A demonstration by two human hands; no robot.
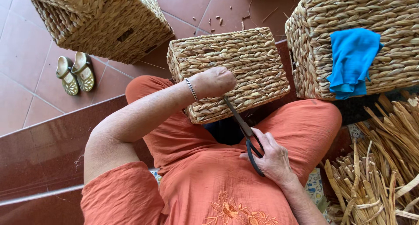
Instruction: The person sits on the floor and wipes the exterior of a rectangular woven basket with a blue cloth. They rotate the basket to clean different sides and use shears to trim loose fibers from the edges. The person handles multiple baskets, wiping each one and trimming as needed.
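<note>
My left hand (214, 82) presses closed on the small rectangular woven straw basket (229, 72) in my lap; my right hand (271, 154), just below, grips long black metal scissors (244, 130). Basket: judged light, stiff, best steadied by its rim.

big baskets (109, 24) flanking, tiled floor (26, 76) open (left)

From my remote feed, daylight falls on a floor of reddish-brown tiles (26, 76), where a pair of yellow-green sandals (75, 73) sits beside a polished dark red stone step (43, 142). Two large woven baskets (104, 20) stand at the upper corners, a blue cloth (351, 61) draped over the right one. Bundled dried reeds (379, 172) lie at right; fibre scraps litter the tiles.
</note>
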